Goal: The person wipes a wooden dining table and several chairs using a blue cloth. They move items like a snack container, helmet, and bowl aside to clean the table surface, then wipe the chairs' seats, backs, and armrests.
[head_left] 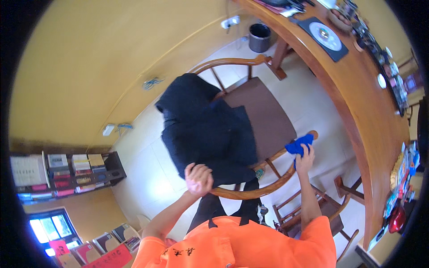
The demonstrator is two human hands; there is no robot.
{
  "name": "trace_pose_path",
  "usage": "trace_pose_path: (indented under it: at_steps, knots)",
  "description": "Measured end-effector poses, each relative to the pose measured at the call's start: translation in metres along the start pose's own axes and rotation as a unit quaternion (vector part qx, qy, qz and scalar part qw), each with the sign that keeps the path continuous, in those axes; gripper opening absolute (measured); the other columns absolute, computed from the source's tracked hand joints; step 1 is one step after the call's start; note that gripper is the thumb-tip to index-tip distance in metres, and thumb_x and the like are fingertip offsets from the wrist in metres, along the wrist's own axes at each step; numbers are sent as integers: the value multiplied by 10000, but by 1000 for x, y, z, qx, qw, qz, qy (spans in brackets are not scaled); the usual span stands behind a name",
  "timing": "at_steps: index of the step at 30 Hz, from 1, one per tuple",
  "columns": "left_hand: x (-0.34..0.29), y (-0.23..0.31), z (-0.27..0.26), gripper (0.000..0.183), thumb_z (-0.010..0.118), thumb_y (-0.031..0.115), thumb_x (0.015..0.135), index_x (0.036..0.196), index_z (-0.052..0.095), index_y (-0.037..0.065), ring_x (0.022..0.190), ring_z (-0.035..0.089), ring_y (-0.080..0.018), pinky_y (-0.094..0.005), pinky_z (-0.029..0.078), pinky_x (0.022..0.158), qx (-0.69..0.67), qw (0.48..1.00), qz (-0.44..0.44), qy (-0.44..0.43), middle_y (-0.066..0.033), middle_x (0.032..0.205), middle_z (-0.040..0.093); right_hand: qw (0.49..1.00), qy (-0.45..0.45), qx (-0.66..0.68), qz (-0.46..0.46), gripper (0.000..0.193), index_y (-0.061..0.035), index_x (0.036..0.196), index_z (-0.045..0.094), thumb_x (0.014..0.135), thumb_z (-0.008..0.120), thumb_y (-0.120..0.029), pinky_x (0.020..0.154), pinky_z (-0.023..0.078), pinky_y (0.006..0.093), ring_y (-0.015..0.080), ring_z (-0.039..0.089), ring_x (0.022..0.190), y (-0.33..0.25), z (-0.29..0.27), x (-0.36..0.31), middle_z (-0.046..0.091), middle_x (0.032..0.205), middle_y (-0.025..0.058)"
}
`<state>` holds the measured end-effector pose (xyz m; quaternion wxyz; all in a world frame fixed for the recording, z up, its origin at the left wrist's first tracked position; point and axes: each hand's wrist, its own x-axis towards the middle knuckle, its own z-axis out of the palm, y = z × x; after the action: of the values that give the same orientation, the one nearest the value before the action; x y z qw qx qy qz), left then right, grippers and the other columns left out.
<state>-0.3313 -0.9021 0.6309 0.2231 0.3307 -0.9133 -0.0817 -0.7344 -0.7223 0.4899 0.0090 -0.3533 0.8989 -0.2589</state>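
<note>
A wooden armchair (272,187) with a curved rail and a brown seat (268,116) stands in front of me. A dark jacket (205,138) is draped over the left of its rail and part of the seat. At the jacket's near corner, my left hand (199,179) is closed on the chair's rail; the jacket's edge meets my fingers, and the exact grip is partly hidden. My right hand (304,159) holds a bunched blue cloth (300,144) against the right arm of the chair, near its rounded end.
A long curved wooden table (353,116) with tea things runs along the right. Beyond the chair stands a black bin (259,38) by the yellow wall (98,58). A second wooden chair (299,214) is close on my right. Bookshelves (67,178) are at the left.
</note>
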Motion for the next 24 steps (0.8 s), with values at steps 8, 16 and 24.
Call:
trace_pose_path:
  at_steps: [8, 16, 24]
  knots:
    - [-29, -23, -25, 130, 648, 67, 778, 896, 702, 63, 1022, 642, -231, -463, 388, 1012, -332, 942, 21, 43, -77, 964, 690, 998, 20, 43, 39, 484, -100, 1266, 570, 786, 576, -42, 1049, 362, 481, 442, 447, 1217, -96, -32, -173, 467, 1317, 249]
    - [-116, -160, -116, 191, 572, -39, 798, 909, 717, 16, 868, 677, -312, -399, 516, 791, -396, 910, -124, -8, -137, 908, 714, 990, 43, 35, 129, 498, -104, 1282, 556, 789, 563, -33, 1045, 356, 467, 427, 457, 1162, -182, -20, -221, 451, 1267, 251]
    - [-63, -274, -111, 165, 571, -34, 797, 873, 713, 0, 744, 683, -271, -358, 538, 696, -417, 901, -112, -44, -121, 810, 709, 961, 173, -97, 193, 471, -47, 1283, 542, 815, 568, -85, 1019, 374, 498, 441, 492, 1123, -178, 16, -222, 531, 1171, 259]
